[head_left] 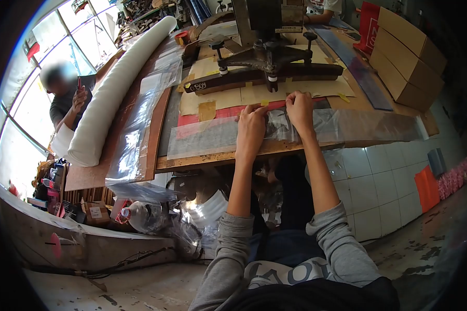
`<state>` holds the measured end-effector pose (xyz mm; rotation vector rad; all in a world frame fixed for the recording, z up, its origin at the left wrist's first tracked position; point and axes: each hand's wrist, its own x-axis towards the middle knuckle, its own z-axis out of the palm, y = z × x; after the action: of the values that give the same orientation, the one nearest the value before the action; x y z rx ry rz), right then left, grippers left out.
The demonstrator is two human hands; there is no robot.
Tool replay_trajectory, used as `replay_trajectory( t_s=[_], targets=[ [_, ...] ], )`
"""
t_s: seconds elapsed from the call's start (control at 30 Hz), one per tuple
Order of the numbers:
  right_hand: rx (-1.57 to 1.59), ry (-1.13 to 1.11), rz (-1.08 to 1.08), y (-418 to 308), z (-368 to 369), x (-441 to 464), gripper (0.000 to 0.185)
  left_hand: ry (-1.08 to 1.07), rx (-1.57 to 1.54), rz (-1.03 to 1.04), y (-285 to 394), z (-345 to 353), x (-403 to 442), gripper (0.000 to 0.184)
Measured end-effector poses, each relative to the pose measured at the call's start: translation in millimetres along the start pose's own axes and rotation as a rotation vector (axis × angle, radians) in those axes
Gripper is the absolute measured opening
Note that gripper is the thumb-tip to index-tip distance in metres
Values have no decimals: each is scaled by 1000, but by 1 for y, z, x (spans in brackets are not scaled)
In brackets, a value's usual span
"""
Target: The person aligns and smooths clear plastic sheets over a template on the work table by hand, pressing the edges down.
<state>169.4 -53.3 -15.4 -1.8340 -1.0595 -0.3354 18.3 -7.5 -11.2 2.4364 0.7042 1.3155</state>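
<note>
A long strip of clear plastic sheet point(202, 137) lies along the front edge of the worktable, partly over a red strip point(223, 112). My left hand point(251, 127) is closed on the sheet's far edge, fingers bent, beside a small piece of yellow tape point(264, 102). To its right, my right hand point(300, 110) pinches at the same edge, fingertips together. Just beyond both hands stands a dark press head with a long bar point(264, 78), over a tan board point(192, 105). What lies under my fingertips is hidden.
On the left, a thick white roll point(122, 93) rests on a brown board beside folded clear plastic point(140, 119). Cardboard boxes point(407, 62) stand at the right. A person point(67, 90) is behind the roll; another person's arm point(319, 18) shows at the back.
</note>
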Motion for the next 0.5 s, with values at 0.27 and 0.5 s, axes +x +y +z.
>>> replay_trajectory(
  t_s=[0.27, 0.5],
  targets=[
    [39, -19, 61, -2, -4, 1, 7, 24, -12, 15, -2, 1, -1, 24],
    [139, -21, 212, -3, -10, 6, 19, 126, -11, -56, 4, -4, 2, 24]
  ],
)
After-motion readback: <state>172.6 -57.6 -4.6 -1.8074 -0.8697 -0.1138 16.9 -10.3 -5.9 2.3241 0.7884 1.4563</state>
